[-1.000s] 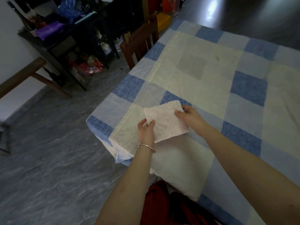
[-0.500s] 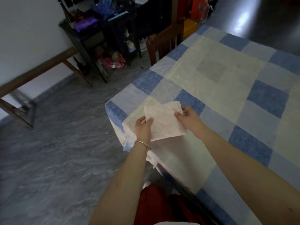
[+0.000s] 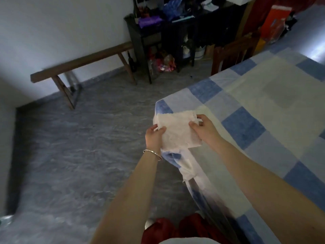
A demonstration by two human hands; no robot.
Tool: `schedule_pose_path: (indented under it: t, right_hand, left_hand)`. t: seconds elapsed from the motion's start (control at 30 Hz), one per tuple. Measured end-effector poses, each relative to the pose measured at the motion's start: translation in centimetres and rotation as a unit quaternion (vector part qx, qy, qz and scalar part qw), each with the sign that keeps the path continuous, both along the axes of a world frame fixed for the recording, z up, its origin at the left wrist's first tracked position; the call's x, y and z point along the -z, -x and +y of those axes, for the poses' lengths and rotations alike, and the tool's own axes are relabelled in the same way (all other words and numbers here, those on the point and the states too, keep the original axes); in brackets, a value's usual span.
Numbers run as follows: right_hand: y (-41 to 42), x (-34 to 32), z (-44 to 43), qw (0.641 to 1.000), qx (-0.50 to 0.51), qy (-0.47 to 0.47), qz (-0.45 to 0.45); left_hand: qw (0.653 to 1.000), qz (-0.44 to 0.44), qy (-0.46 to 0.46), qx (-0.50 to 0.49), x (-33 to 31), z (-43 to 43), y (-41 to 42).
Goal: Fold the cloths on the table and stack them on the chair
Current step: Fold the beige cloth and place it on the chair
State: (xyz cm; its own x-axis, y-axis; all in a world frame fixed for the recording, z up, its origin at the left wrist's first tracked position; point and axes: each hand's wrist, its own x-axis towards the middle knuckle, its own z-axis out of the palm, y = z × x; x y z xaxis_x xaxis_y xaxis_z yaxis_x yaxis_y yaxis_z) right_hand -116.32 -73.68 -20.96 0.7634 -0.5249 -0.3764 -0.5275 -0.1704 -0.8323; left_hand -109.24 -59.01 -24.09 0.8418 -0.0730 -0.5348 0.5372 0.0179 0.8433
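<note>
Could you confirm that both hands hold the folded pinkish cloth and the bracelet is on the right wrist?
Not quite: the head view shows the bracelet on the left wrist. Left hand and right hand do hold the folded pinkish cloth.

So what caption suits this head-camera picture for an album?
Left hand and right hand hold a folded pale cloth at the corner of the checked table.

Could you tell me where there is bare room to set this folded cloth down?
The checked tablecloth lies bare from the right hand to the wooden chair. Its near corner is taken by the left hand and the folded cloth. The dark shelves are crowded.
</note>
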Motion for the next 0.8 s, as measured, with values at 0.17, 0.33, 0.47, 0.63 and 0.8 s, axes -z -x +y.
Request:
schedule_pose_path:
  t: [0.17, 0.33, 0.47, 0.63, 0.8]
  right_hand:
    - [-2.8, -0.7, 6.4, 0.998, -0.048, 0.038, 0.005]
    - [-5.5, -1.0, 13.5, 0.994, -0.101, 0.044, 0.017]
    - [-7.3, -1.3, 19.3, 0.988, -0.143, 0.044, 0.025]
    - [-9.2, -0.9, 26.4, 0.981, -0.193, 0.020, -0.009]
    - [-10.8, -1.4, 34.0, 0.967, -0.252, -0.020, -0.011]
  left_hand:
    - [0.998, -0.007, 0.024, -0.056, -0.6, 6.7, -1.3]
    - [0.994, 0.011, 0.052, -0.100, -0.2, 14.8, -2.5]
    - [0.989, 0.004, 0.057, -0.138, -0.4, 20.9, -3.1]
    - [0.983, -0.003, 0.043, -0.178, -0.5, 28.7, -3.7]
    - [0.969, -0.025, 0.038, -0.241, 0.0, 36.3, -3.7]
